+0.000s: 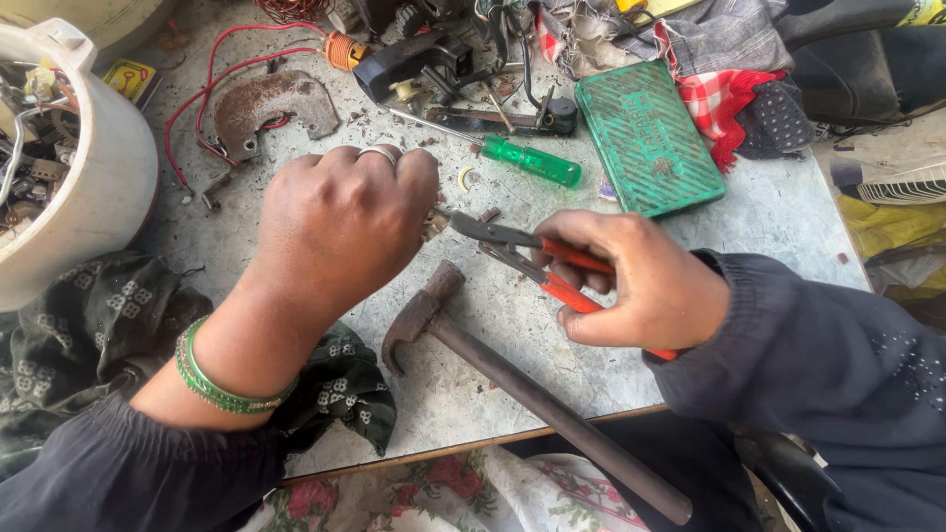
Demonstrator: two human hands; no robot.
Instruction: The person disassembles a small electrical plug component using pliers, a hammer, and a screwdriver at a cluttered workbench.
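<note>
Gripping pliers (532,254) in my right hand (641,291), fingers wrapped round the handles; left hand (340,222) fingers curled over a hidden part. Slipping tips could nick knuckles; hammer (493,369) overhangs bench (769,212).

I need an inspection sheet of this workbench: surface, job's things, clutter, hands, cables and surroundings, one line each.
Surface: grey worktop, scratched, with dirt and small debris.
Job's things: pliers with red handles, jaws at a small part hidden under the left hand.
Clutter: hammer, green screwdriver, green case, rusty metal plate.
Hands: left hand closed over the part; right hand grips the pliers.
Cables: red wire, loose, running to a copper coil.
Surroundings: white tub of scrap, checked cloth.
</note>
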